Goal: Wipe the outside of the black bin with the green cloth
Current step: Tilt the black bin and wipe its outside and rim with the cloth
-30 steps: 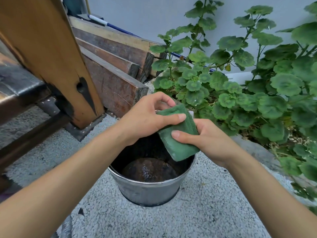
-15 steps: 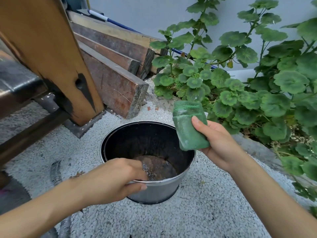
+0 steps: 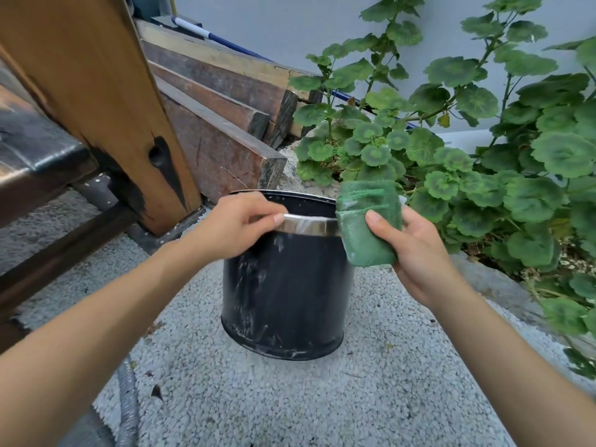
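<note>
Black sheet metal forms the bin (image 3: 283, 285), which is shown standing on pale gravel (image 3: 290, 398) below and between the two hands. Its dusty, streaked outer wall is turned toward the viewer and it appears tipped slightly away. A bright metal band (image 3: 309, 225) runs round the rim. The rim is gripped by the left hand (image 3: 235, 224), with the fingers hooked over the edge and the thumb laid along the band; this hand is slightly blurred. The green cloth (image 3: 367, 221), folded into a thick pad, is held in the right hand (image 3: 416, 253), with the thumb pressed across its front and the fingers wrapped behind. The pad is raised at the rim's right end, just right of the left hand's fingertips, and that end of the band is covered by it. Whether the cloth is touching the metal cannot be told.

Beyond the right hand and to its right, a round-leaved plant (image 3: 483, 156) is seen spreading over a concrete kerb (image 3: 483, 275). Beyond the left hand, stacked timber beams (image 3: 219, 150) are laid against a pale wall (image 3: 274, 21), and a thick wooden post (image 3: 96, 91) is set to the left of that hand. A grey ribbed hose (image 3: 129, 408) is seen under the left forearm.
</note>
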`<state>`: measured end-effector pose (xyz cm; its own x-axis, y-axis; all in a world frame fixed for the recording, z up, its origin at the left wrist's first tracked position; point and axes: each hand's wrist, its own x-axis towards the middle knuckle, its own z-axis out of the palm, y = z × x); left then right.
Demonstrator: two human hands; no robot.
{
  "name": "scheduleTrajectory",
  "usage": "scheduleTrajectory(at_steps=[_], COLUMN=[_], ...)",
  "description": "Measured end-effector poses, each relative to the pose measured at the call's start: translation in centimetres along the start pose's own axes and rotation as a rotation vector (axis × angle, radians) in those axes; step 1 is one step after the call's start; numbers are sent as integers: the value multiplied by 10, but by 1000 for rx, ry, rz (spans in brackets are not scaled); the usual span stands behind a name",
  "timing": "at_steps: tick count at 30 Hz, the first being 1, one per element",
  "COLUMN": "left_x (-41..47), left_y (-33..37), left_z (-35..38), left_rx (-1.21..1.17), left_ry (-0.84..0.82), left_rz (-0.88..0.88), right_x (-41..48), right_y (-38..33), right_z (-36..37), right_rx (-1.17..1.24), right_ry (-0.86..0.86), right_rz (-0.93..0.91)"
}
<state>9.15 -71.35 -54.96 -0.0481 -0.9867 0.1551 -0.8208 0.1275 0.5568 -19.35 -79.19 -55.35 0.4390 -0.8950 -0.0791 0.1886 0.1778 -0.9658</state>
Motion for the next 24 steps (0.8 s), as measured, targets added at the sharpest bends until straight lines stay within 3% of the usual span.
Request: scheduleTrajectory(at_steps=[5,10,19,24], left_x=[37,50,58,65], left_y=[-18,-38,-49,-51], left_z=[1,5,12,12], left_rx=[-110,-129,-207,-199], left_ry=[46,55,103,98], left_rz=[-182,-250,-278,-299], right_x=[22,49,69,29], right_y=[15,18,44,81], right_z=[15,34,28,26], right_rx=[-386,-540,-817,-945], right_ry=[-14,-20,56,-121], right_rz=[-150,-285,-268,-313])
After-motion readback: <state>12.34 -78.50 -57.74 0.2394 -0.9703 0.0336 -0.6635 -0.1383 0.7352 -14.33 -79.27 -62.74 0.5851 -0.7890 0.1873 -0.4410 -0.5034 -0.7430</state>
